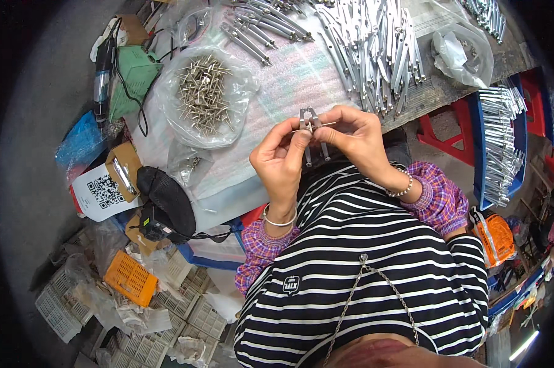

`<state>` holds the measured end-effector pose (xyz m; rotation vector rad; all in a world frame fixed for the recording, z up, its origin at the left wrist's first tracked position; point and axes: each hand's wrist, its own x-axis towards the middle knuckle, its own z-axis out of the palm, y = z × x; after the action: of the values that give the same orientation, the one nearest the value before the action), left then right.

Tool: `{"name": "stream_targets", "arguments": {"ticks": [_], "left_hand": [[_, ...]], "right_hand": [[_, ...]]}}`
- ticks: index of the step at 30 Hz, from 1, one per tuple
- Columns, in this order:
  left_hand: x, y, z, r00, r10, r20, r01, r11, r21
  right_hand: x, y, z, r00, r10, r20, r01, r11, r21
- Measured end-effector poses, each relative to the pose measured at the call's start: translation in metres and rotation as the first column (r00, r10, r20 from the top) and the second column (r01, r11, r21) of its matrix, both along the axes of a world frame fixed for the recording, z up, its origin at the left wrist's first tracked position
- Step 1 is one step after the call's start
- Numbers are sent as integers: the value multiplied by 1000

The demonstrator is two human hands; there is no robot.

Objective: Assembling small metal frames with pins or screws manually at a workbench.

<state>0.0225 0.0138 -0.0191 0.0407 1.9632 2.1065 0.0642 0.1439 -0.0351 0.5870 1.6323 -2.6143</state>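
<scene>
Both hands meet over the near edge of the table, around a small silvery metal fitting point(308, 116) with two prongs at its top. My left hand point(280, 158) is closed, thumb and fingertips pinching its left side. From the right, my right hand point(358, 144) pinches the same piece, thumb against it. A thin metal pin point(330, 124) runs crosswise at the fingertips; which fingers grip it I cannot tell. Two narrow metal legs point(308, 158) hang below the hands. Left of them lies an open transparent bag point(237, 116) heaped with metal pins point(204, 92).
Long metal bars point(375, 52) are piled at the back of the table, beside finished-looking metal strips point(261, 24). A blue bin point(503, 147) of metal parts stands right, near a red stool point(452, 132). A black pouch point(165, 197) and a power screwdriver point(103, 80) lie left.
</scene>
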Motion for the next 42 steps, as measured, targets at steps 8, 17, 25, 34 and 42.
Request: {"name": "stream_targets", "arguments": {"ticks": [8,17,25,34,42], "left_hand": [[0,0,4,1000,8,-24,-8,999,-32],[-1,-2,4,999,-28,19,28,1000,13],[-3,0,5,997,-63,44,64,998,-24],[-1,-3,2,991,-37,125,29,997,65],[1,-2,0,997,2,77,-6,999,54]], "right_hand": [[3,-4,-2,998,-49,-35,48,999,-20],[4,1,-1,999,10,-43,-7,998,62],[4,1,1,999,-24,32,27,994,-103],[2,2,4,999,-3,37,8,992,-127],[4,-1,1,1000,-8,21,9,999,-40]]}}
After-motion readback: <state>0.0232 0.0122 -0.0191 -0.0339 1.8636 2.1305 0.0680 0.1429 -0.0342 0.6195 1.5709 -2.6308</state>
